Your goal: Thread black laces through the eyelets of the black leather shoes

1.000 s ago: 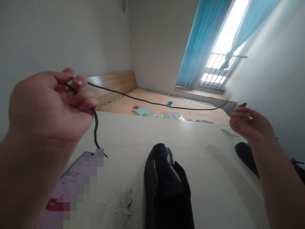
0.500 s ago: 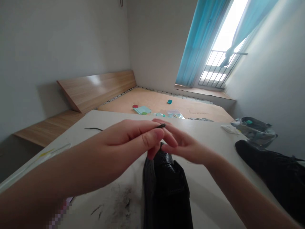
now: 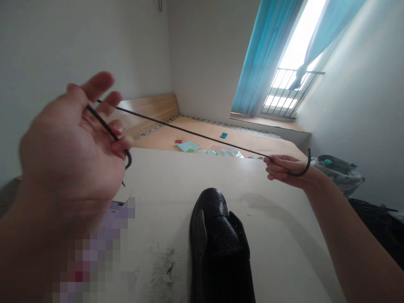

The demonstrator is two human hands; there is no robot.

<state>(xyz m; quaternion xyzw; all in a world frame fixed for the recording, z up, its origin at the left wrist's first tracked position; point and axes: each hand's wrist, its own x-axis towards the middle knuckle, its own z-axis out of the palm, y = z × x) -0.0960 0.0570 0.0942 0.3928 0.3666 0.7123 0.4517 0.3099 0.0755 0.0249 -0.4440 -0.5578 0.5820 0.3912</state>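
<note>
A black shoelace (image 3: 189, 133) is stretched across the view between my two hands. My left hand (image 3: 75, 143), raised at the left with the palm showing, has the lace looped through its curled fingers, and a loose end hangs below them. On the right, my right hand (image 3: 284, 168) pinches the other part of the lace; its short tail curves up past the wrist. Below and between the hands, a black leather shoe (image 3: 217, 227) stands on the white table (image 3: 151, 176), toe pointing away. Its flaps are spread and no lace shows in it.
Dark smudges (image 3: 168, 269) mark the table left of the shoe. A second black shoe (image 3: 375, 219) is partly hidden behind my right forearm, near a clear plastic bag (image 3: 339, 172). Beyond the table is a bed (image 3: 202, 126) with small packets on it.
My hands were together above the shoe's toe, holding the bunched lace. They have moved far apart, left hand up and left, right hand to the right, and the lace is drawn out between them.
</note>
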